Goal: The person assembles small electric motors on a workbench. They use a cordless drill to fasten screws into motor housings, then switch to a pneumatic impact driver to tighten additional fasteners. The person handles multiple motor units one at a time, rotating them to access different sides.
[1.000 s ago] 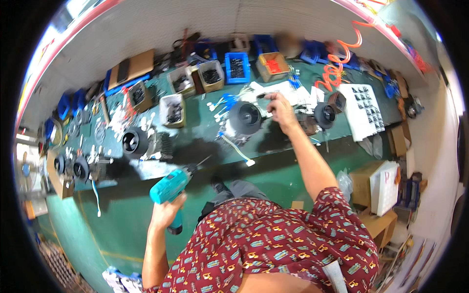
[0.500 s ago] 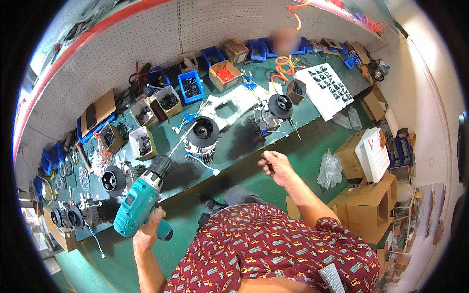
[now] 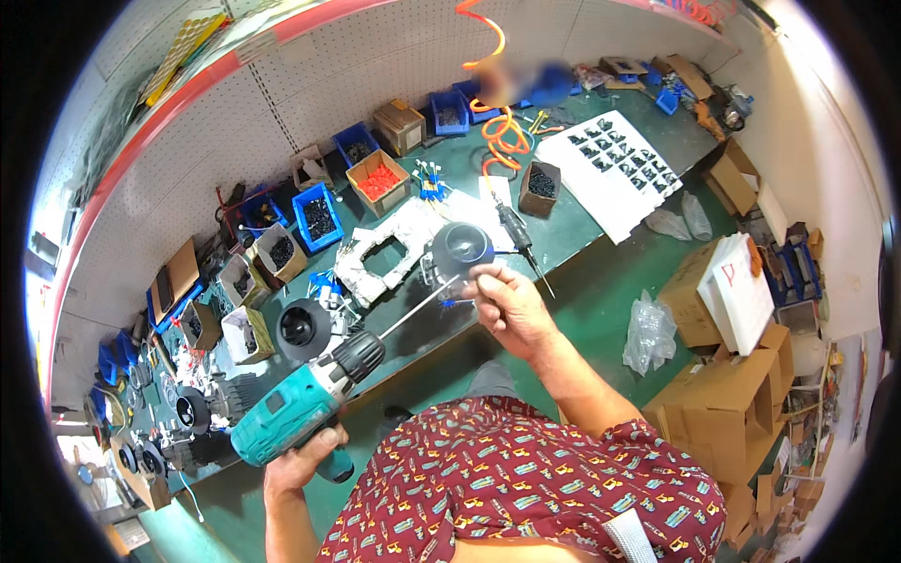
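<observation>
My left hand (image 3: 305, 460) grips a teal cordless drill (image 3: 286, 413) by its handle. The drill's long thin bit (image 3: 418, 310) points up and right, its tip close to my right fingers. My right hand (image 3: 511, 310) is closed in a pinch at the near side of a fan motor (image 3: 460, 249) with a black impeller. Whatever those fingertips hold is too small to make out. A second fan motor (image 3: 305, 328) stands on the bench to the left, just beyond the drill chuck. Its lower part is partly hidden by the drill.
A slim power screwdriver (image 3: 516, 235) on an orange coiled hose (image 3: 504, 136) is right of the motor. Behind lie a white foam piece (image 3: 357, 272), a box of red parts (image 3: 378, 183) and blue bins (image 3: 317, 218). A white board (image 3: 601, 192) carries black parts. Cartons (image 3: 704, 403) stand right.
The view has shifted, so the bench things appear further left. The drill's bit and my right hand have come together beside the right fan motor. The slim screwdriver shows more fully.
</observation>
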Action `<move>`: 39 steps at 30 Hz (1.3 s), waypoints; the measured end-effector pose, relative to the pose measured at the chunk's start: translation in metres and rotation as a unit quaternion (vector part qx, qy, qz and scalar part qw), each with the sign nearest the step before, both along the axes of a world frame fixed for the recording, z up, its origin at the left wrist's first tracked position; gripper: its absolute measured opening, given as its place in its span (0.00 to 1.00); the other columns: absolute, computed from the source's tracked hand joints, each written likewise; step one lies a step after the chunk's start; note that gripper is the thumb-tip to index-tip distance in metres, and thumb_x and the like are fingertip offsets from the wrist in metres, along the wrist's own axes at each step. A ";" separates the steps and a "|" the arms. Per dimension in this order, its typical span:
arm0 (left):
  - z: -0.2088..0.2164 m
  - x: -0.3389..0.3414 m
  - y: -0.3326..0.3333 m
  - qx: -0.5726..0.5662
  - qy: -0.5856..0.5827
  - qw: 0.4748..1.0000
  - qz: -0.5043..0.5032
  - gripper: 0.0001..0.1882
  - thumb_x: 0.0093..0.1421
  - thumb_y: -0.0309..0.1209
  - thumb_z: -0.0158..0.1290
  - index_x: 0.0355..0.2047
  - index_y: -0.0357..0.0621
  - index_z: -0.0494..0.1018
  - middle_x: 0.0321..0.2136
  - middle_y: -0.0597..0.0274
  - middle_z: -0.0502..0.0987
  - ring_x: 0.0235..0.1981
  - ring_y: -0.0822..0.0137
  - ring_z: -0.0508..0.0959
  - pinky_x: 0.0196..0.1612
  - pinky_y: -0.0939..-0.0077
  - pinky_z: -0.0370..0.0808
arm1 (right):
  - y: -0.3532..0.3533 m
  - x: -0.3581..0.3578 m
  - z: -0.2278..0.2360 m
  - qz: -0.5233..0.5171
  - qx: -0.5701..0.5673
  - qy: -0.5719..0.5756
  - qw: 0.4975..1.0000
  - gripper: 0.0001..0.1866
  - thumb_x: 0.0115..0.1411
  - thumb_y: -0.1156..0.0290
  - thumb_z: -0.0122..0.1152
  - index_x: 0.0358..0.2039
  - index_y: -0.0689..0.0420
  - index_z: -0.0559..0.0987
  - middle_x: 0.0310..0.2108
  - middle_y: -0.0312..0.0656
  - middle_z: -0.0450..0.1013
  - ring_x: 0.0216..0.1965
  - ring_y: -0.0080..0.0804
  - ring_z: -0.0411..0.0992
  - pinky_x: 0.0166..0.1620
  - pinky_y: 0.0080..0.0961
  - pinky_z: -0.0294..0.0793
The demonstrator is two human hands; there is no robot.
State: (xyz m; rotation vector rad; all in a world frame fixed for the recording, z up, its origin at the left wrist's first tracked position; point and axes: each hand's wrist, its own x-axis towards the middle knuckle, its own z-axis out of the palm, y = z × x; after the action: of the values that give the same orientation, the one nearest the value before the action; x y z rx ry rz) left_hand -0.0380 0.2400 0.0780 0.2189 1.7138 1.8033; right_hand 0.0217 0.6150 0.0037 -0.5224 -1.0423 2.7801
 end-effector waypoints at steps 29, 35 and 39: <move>0.068 -0.071 0.215 -0.153 -0.109 0.980 0.073 0.32 0.55 0.37 0.68 0.54 0.29 0.71 0.40 0.51 0.79 0.28 0.62 0.79 0.32 0.63 0.81 | 0.210 -0.115 -0.061 0.273 0.179 0.063 0.943 0.14 0.62 0.74 0.66 0.48 0.64 0.84 0.44 0.45 0.82 0.37 0.25 0.76 0.41 0.23 0.75; 0.098 -0.108 0.270 -0.336 0.043 0.938 -0.078 0.20 0.61 0.34 0.67 0.50 0.39 0.78 0.36 0.65 0.80 0.31 0.73 0.77 0.36 0.75 0.78 | 0.186 -0.149 -0.124 0.222 0.416 0.199 0.859 0.15 0.57 0.79 0.63 0.46 0.61 0.86 0.44 0.48 0.82 0.48 0.37 0.80 0.54 0.31 0.77; 0.100 -0.132 0.296 -0.409 0.073 0.893 -0.176 0.23 0.61 0.33 0.68 0.54 0.42 0.77 0.38 0.66 0.81 0.33 0.75 0.77 0.37 0.74 0.78 | 0.175 -0.146 -0.134 0.233 0.445 0.161 0.849 0.16 0.59 0.80 0.60 0.47 0.59 0.86 0.45 0.49 0.83 0.48 0.37 0.81 0.55 0.31 0.78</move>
State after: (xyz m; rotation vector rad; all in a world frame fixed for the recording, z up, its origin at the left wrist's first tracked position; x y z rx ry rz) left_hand -0.1698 0.5357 0.1777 0.2777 2.2094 0.7204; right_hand -0.1246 0.7904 -0.1301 0.3536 -2.3452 2.1453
